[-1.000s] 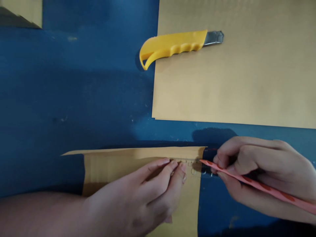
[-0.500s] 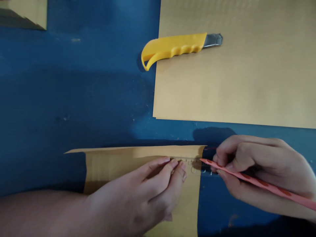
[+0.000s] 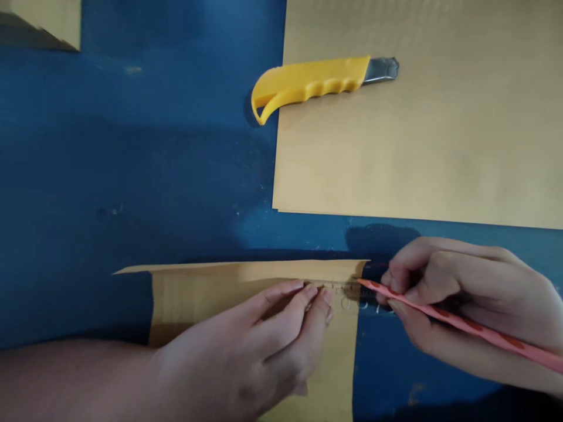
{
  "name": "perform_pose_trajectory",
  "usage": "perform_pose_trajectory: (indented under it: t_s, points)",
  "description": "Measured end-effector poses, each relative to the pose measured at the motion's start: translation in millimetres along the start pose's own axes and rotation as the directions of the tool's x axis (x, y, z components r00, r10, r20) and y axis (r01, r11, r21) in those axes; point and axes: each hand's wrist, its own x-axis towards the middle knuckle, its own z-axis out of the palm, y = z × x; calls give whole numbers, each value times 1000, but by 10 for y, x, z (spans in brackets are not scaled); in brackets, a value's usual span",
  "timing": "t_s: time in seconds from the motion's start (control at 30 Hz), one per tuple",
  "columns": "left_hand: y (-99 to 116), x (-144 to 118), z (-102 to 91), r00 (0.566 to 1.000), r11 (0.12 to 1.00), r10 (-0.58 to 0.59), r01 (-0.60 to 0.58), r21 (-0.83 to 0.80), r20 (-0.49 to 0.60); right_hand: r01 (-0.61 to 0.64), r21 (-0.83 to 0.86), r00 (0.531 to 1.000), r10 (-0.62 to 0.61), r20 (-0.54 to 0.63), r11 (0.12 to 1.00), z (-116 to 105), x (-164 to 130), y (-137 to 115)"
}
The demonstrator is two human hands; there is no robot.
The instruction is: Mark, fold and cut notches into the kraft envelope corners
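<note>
- Where the right hand (image 3: 461, 305) enters from the lower right, its fingers are closed around a slim pink pencil with darker red spots (image 3: 457, 325), gripped near the writing end.
- The pencil lies at a shallow slant, its tip at the right end of a clear plastic ruler (image 3: 352, 293) (printed numerals show faintly through it), and its rear end runs off the right edge of the view.
- The left hand (image 3: 264, 346) lies palm down with its fingers held together and extended; the fingertips (image 3: 308, 293) press on the ruler, just left of the pencil tip. It grips nothing.
- The ruler rests across the top of a narrow strip of tan cardboard (image 3: 197, 293), with its right end extending past the strip's right edge onto the bare surface.
- The strip lies flat at bottom centre, under both the ruler and the left hand. Its upper edge reaches further left than the rest and ends in a thin point.
- Everything rests on a blue painted table surface (image 3: 132, 176), scuffed with small pale flecks.
- Well apart from the hands, towards the upper right, lies a large flat sheet of tan cardboard (image 3: 440, 146); its right and top edges are out of view.
- A yellow plastic utility knife with a metal blade tip (image 3: 316, 82) lies across the left edge of that sheet, with the hooked handle end overhanging the blue surface and the blade pointing right.
- A corner of another tan piece (image 3: 44, 20) shows at the upper left.
</note>
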Motion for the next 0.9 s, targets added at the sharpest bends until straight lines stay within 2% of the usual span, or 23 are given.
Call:
perform_pose_trajectory:
  t_s: [0.27,0.57,0.63,0.73,0.8,0.9]
  points:
    - [-6,-3,17,1000,1000,-3,3,-4,-5,-5,22,999,4,45,1000,-26,-17,25]
    - [-58,40,-5,999,1000,21,-21,20,-24,29,67,1000,-29,-6,997,-34,-22,5]
    - [-92,68,-19,998,999,44,-43,21,-35,74,30,997,-74,-4,997,-56,-76,-1]
    - [-146,108,-48,997,998,62,-61,28,-41,148,-121,988,-153,-33,982,-76,-180,17]
    - [-176,124,-73,996,997,69,-68,25,-55,262,-231,964,-267,11,937,-73,-227,41]
    - [-196,128,-122,992,995,90,-85,58,-91,422,-387,904,-413,111,820,-43,-235,67]
